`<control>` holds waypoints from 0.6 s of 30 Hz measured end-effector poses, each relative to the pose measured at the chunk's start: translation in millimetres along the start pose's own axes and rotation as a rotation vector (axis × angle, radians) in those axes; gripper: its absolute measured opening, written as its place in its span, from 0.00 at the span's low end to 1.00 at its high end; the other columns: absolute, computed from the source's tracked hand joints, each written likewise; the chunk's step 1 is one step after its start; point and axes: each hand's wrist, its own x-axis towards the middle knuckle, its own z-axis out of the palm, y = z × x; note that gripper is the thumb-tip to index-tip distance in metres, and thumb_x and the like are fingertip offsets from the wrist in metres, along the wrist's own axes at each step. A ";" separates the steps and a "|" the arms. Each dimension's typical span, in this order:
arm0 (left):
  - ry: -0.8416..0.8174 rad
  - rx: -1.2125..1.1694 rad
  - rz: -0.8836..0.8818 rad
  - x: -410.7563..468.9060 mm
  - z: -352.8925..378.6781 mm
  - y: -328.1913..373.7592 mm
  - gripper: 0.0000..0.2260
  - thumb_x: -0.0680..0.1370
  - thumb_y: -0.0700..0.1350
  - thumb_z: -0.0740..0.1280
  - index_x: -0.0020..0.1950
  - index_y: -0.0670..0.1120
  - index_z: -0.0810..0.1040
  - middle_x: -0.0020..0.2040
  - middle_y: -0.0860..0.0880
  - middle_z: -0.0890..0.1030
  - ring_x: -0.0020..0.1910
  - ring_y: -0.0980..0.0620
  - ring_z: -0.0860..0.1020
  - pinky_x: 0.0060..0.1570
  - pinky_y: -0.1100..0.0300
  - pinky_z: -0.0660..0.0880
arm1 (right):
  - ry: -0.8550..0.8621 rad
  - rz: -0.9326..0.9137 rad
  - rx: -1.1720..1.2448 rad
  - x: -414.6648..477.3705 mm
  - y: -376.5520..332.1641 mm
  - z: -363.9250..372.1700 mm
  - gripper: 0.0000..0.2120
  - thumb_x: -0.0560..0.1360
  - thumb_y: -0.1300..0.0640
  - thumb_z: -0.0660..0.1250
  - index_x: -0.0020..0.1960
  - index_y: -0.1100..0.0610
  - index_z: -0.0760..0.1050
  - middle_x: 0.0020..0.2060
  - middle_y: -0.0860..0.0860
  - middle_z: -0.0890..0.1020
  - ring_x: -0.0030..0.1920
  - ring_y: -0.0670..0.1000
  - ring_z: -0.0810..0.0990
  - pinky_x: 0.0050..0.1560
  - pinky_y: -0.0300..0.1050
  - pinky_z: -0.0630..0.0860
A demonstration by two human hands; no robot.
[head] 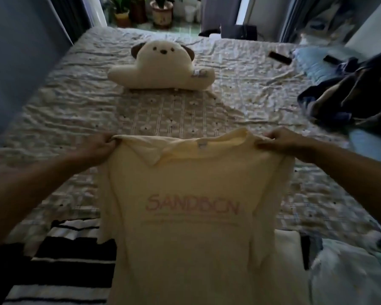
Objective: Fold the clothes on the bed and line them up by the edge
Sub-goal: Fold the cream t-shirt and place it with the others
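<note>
Both hands are clamped on a pale yellow T-shirt (196,216), the left hand (99,146) pinching one shoulder and the right hand (282,142) pinching the other, holding it spread over the bed (53,111) with pink lettering showing. A black-and-white striped garment (70,260) lies near the edge at left. A dark heap of clothes (350,91) sits at right, well apart. A cream plush dog pillow (163,67) rests farther up the bed.

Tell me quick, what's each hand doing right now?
Left hand: closed, pinching the left shoulder of the cream T-shirt.
Right hand: closed, pinching the T-shirt's right shoulder.
</note>
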 end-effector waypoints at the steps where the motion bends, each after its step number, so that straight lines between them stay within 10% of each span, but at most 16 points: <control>1: 0.009 0.005 0.005 9.8 25.8 -8.2 0.12 0.84 0.44 0.58 0.57 0.44 0.81 0.52 0.43 0.81 0.50 0.46 0.76 0.45 0.56 0.68 | -0.001 -0.009 -0.010 25.0 11.7 15.8 0.18 0.75 0.45 0.70 0.46 0.60 0.83 0.43 0.58 0.83 0.42 0.54 0.81 0.39 0.45 0.76; 18: 0.232 0.365 -0.139 157.5 225.1 -113.2 0.32 0.80 0.68 0.47 0.54 0.46 0.82 0.49 0.37 0.81 0.46 0.39 0.77 0.43 0.50 0.71 | 0.179 0.142 0.136 233.5 150.7 176.2 0.20 0.70 0.36 0.71 0.47 0.53 0.81 0.41 0.52 0.83 0.42 0.54 0.82 0.43 0.48 0.80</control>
